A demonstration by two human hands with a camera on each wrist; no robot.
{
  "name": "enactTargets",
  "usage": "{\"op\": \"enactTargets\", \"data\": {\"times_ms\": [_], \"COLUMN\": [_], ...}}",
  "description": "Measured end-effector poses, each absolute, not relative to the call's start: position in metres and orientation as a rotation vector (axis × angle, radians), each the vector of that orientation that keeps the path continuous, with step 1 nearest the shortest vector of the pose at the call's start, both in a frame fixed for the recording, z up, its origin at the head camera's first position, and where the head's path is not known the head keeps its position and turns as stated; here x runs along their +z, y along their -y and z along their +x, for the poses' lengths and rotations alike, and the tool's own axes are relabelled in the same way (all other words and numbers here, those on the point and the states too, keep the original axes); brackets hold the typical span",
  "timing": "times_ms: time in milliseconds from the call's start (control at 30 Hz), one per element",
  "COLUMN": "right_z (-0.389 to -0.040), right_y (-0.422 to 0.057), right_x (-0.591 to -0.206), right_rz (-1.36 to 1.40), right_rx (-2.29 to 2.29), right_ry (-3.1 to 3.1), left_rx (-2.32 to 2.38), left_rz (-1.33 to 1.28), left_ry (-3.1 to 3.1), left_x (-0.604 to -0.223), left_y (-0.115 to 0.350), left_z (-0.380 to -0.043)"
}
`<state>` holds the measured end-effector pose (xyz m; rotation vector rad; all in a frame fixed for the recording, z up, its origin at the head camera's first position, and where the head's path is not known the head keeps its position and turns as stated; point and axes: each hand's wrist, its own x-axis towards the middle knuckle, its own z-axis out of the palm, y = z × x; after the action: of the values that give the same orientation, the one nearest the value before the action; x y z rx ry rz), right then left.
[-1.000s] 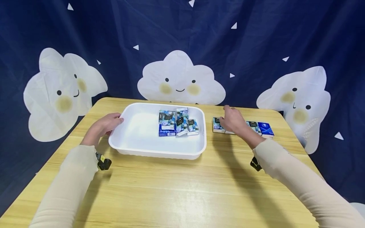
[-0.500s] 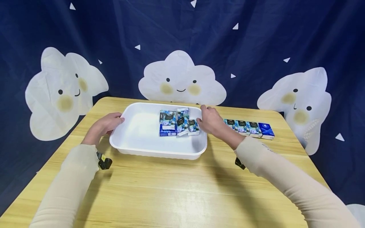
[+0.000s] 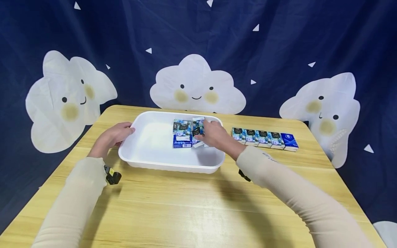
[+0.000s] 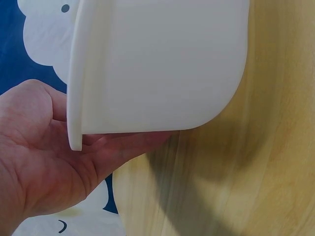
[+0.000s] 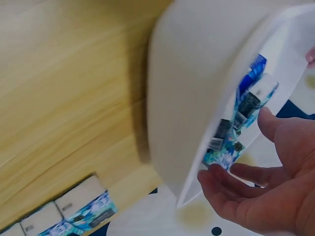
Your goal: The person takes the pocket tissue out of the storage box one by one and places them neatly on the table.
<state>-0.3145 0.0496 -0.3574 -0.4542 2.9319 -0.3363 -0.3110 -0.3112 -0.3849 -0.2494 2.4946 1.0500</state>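
Observation:
A white plastic tray [image 3: 149, 151] stands on the table, with several blue floral tissue packs [image 3: 183, 130] in its right half, some overlapping. My left hand [image 3: 115, 135] grips the tray's left end, the thumb at the rim and the fingers under it in the left wrist view. Inside the tray's right side, my right hand [image 3: 215, 135] reaches down over the packs and hides part of them. In the right wrist view, the right hand [image 5: 261, 172] has its thumb and fingers spread apart close to the packs [image 5: 226, 152], with none plainly held.
To the right of the tray, a row of floral tissue packs [image 3: 257, 138] ends in a plain blue pack [image 3: 289, 141]. The wooden table [image 3: 173, 206] reaches back to a dark blue curtain [image 3: 130, 79] with cloud prints.
My right hand has moved left from the row of packs, across the tray's right rim, and over the packs inside. The left hand and the tray have stayed in place.

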Motion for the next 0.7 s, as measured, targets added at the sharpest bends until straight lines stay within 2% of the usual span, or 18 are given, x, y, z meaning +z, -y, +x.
{"op": "enactTargets", "data": {"times_ms": [700], "right_z": [-0.316], "right_y": [-0.020], "right_x": [-0.363], "right_rz": [-0.401], "right_rx": [-0.303], "right_ry": [-2.884], "left_rx": [1.040], "left_rz": [-0.241], "left_ry": [-2.497], "left_x": [-0.383], "left_y": [0.314], "left_z": [-0.309]}}
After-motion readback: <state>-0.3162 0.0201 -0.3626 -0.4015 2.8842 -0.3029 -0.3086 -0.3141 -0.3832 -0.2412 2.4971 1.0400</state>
